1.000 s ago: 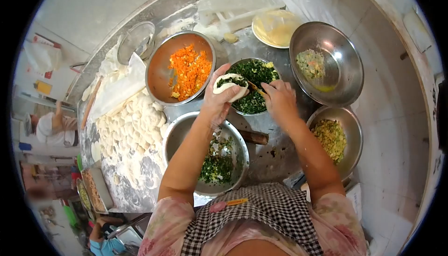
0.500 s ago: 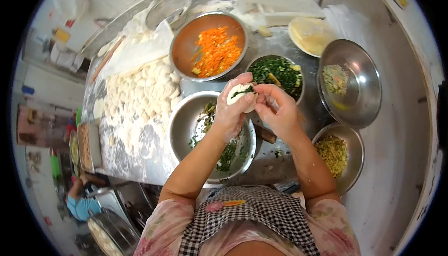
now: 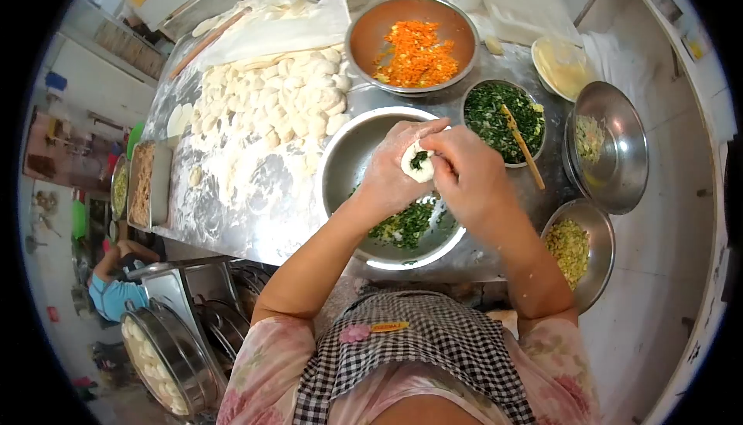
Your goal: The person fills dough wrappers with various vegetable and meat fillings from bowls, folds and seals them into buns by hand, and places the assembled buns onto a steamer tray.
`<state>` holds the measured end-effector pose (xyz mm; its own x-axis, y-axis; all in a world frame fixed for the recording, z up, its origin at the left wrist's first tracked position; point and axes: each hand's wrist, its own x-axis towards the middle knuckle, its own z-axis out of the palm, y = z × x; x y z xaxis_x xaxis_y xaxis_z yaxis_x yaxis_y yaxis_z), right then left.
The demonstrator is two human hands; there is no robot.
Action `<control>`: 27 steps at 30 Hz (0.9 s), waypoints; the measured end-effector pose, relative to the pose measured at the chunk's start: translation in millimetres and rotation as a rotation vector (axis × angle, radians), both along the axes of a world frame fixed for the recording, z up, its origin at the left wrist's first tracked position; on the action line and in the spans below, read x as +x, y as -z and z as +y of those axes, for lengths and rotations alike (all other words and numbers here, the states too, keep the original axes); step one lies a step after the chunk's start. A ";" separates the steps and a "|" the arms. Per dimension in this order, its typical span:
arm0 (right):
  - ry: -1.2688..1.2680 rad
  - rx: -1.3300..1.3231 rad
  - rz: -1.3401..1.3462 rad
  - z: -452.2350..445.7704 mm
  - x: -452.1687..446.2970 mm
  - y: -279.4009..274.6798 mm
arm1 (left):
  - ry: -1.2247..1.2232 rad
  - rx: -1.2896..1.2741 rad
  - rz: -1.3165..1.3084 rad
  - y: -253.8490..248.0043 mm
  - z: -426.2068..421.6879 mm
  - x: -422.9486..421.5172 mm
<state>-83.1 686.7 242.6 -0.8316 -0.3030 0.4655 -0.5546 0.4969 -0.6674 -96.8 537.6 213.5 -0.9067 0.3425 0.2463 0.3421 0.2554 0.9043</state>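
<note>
Cupped in my left hand is a round stuffed bun of white dough, its dark green filling showing through the hole on top. The fingers and thumb of my right hand pinch the dough's rim on the right side. Both hands hang above a large steel bowl with chopped greens in its bottom. Just beyond my right hand stands a bowl of chopped greens, a wooden spatula leaning over its rim.
Farther back is a bowl of shredded orange filling. Dough pieces cover the floured table at left, near a rolling pin. Steel bowls and yellow filling stand at right. A steamer and another person are lower left.
My view has shifted, so the table's contents appear farther right. The bun's opening now faces up more and looks rounder, with my right fingers on its rim. The wooden spatula has come into sight.
</note>
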 end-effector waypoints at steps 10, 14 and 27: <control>-0.084 -0.010 0.221 -132.5 39.8 -31.5 | -0.235 0.356 -0.205 -3.7 -143.1 70.5; -0.226 -0.328 -0.202 -193.2 52.0 6.2 | -0.299 0.467 -0.240 9.5 -209.5 104.2; -0.506 -0.332 -0.797 -338.1 83.9 40.1 | -0.460 1.272 -0.580 32.6 -297.5 176.1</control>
